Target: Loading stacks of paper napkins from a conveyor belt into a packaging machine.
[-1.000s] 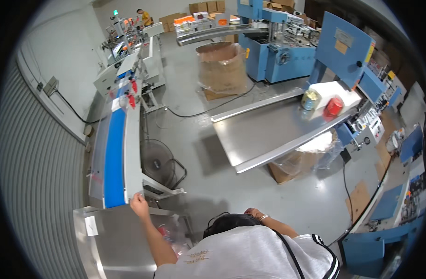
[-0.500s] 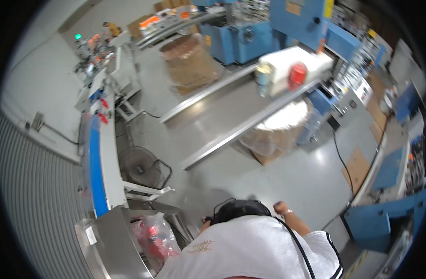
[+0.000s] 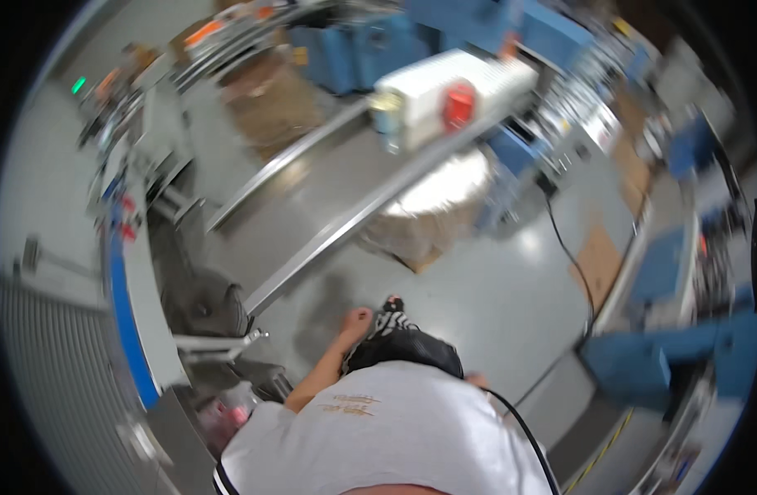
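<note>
My left hand (image 3: 358, 320) hangs ahead of my body on a bent arm, fingers curled in, and nothing shows in it. Beside it a foot in an open shoe (image 3: 393, 304) steps forward under striped and dark clothing. Only a small part of my right hand (image 3: 477, 380) shows past my right hip, its fingers hidden. Neither hand touches anything I can see. Nearest ahead is a sloping metal chute (image 3: 296, 202). At its upper end sit a long white stack (image 3: 444, 91), a red tin (image 3: 458, 106) and a pale yellow-and-blue tin (image 3: 387, 113).
A round plastic-wrapped bin (image 3: 440, 186) stands under the chute, a large carton (image 3: 271, 107) behind it. On the left are a blue belt (image 3: 131, 330), a floor fan (image 3: 201, 305) and a bag of red items (image 3: 226, 417). A black cable (image 3: 572, 256) crosses the floor at right.
My left hand has swung forward into plain view, and my right hand has dropped back beside my hip. The surroundings have shifted left in view as I walk, and the chute is closer.
</note>
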Action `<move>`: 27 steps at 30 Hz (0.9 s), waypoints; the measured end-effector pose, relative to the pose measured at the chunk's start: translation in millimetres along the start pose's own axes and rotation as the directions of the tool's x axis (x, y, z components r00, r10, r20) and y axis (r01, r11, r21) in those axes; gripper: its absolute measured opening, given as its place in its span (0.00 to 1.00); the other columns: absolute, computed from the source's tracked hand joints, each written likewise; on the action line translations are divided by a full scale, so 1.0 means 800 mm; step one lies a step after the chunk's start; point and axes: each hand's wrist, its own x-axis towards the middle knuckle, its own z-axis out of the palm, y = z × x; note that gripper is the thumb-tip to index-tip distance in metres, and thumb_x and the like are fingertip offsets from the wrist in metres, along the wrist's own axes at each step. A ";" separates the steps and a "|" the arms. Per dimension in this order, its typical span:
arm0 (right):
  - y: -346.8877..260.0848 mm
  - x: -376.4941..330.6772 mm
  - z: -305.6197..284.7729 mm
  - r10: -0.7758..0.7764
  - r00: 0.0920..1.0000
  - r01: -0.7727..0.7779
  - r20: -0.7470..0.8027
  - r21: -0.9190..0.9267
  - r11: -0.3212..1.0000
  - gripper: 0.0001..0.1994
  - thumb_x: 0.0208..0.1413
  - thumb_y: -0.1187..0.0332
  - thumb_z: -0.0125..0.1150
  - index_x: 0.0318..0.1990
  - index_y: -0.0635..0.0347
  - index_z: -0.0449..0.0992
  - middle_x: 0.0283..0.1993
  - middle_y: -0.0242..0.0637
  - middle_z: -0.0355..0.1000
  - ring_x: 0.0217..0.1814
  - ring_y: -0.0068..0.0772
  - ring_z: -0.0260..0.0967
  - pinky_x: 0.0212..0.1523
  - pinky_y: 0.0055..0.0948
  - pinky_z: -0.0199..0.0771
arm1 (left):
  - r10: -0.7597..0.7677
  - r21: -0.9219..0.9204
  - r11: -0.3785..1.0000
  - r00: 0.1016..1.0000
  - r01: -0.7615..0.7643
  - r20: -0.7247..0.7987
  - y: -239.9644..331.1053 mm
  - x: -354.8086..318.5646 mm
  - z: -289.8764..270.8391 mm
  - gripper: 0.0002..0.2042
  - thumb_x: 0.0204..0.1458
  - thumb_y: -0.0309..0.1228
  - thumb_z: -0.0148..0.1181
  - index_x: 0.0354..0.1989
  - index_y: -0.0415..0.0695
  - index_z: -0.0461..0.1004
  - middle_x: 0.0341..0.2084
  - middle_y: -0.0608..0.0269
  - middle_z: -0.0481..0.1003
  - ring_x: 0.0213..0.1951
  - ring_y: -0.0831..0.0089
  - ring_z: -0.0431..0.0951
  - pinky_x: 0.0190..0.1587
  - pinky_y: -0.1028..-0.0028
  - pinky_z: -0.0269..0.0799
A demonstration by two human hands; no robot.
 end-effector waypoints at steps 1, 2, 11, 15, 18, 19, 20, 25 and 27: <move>0.014 -0.004 -0.006 0.167 0.985 -0.172 0.050 0.148 0.974 0.10 0.45 0.64 0.59 0.27 0.60 0.81 0.25 0.45 0.76 0.28 0.41 0.77 0.28 0.40 0.77 | 0.007 -0.018 1.000 0.998 -0.006 0.061 0.032 0.017 0.002 0.11 0.55 0.37 0.56 0.35 0.45 0.80 0.25 0.57 0.80 0.27 0.64 0.78 0.33 0.64 0.73; 0.024 -0.005 -0.017 0.307 0.946 -0.323 0.102 0.280 0.904 0.10 0.45 0.63 0.58 0.27 0.60 0.81 0.25 0.44 0.77 0.28 0.41 0.77 0.29 0.40 0.77 | 0.051 -0.190 0.980 0.999 -0.054 -0.021 0.068 0.025 0.006 0.10 0.55 0.36 0.56 0.32 0.43 0.78 0.21 0.58 0.77 0.23 0.67 0.75 0.30 0.63 0.71; -0.082 0.051 -0.110 0.617 0.786 -0.504 0.050 0.630 0.591 0.15 0.52 0.59 0.57 0.31 0.61 0.82 0.25 0.42 0.78 0.29 0.39 0.78 0.30 0.38 0.78 | 0.464 0.128 0.883 0.880 -0.451 -0.104 0.324 0.202 -0.068 0.10 0.60 0.30 0.53 0.42 0.38 0.78 0.32 0.48 0.80 0.34 0.48 0.79 0.38 0.62 0.75; -0.078 0.215 -0.141 0.779 0.616 -0.605 0.118 0.704 0.372 0.15 0.57 0.58 0.57 0.37 0.61 0.81 0.31 0.37 0.79 0.29 0.31 0.75 0.30 0.32 0.77 | 0.495 0.042 0.866 0.844 -0.498 -0.207 0.377 0.302 -0.097 0.10 0.58 0.28 0.56 0.43 0.37 0.79 0.32 0.47 0.80 0.33 0.53 0.81 0.37 0.65 0.75; -0.057 0.293 -0.183 0.790 0.570 -0.609 0.226 0.761 0.222 0.12 0.60 0.59 0.58 0.42 0.58 0.78 0.32 0.29 0.76 0.31 0.25 0.73 0.31 0.26 0.75 | 0.657 0.100 0.749 0.715 -0.655 -0.238 0.374 0.348 -0.099 0.09 0.58 0.27 0.58 0.44 0.37 0.80 0.27 0.56 0.80 0.27 0.65 0.80 0.34 0.70 0.74; -0.054 0.310 -0.199 0.769 0.620 -0.547 0.155 0.788 0.282 0.11 0.61 0.60 0.58 0.42 0.57 0.77 0.32 0.29 0.75 0.32 0.25 0.73 0.33 0.27 0.75 | 0.584 -0.039 0.797 0.786 -0.603 -0.204 0.366 0.355 -0.096 0.09 0.59 0.27 0.58 0.44 0.37 0.80 0.25 0.60 0.79 0.25 0.70 0.77 0.32 0.72 0.72; -0.056 0.322 -0.214 0.777 0.619 -0.531 0.111 0.788 0.311 0.10 0.61 0.60 0.58 0.41 0.56 0.77 0.32 0.28 0.75 0.33 0.25 0.73 0.34 0.27 0.76 | 0.503 -0.176 0.832 0.849 -0.526 -0.162 0.360 0.363 -0.094 0.09 0.59 0.28 0.59 0.43 0.37 0.80 0.24 0.64 0.77 0.23 0.74 0.74 0.29 0.75 0.70; -0.103 0.375 -0.281 0.761 0.631 -0.562 0.147 0.763 0.319 0.13 0.60 0.61 0.57 0.46 0.59 0.78 0.38 0.33 0.78 0.36 0.26 0.77 0.33 0.29 0.79 | 0.129 -0.636 0.771 0.985 -0.027 0.115 0.343 0.368 -0.116 0.09 0.61 0.31 0.59 0.41 0.39 0.80 0.19 0.77 0.69 0.20 0.89 0.62 0.23 0.82 0.55; -0.128 0.397 -0.309 0.701 0.676 -0.552 0.227 0.786 0.277 0.12 0.63 0.61 0.57 0.48 0.56 0.77 0.39 0.32 0.78 0.36 0.25 0.75 0.35 0.28 0.78 | 0.074 -0.698 0.714 0.986 0.055 0.153 0.349 0.366 -0.125 0.08 0.61 0.31 0.58 0.40 0.39 0.80 0.18 0.78 0.68 0.20 0.91 0.59 0.22 0.83 0.51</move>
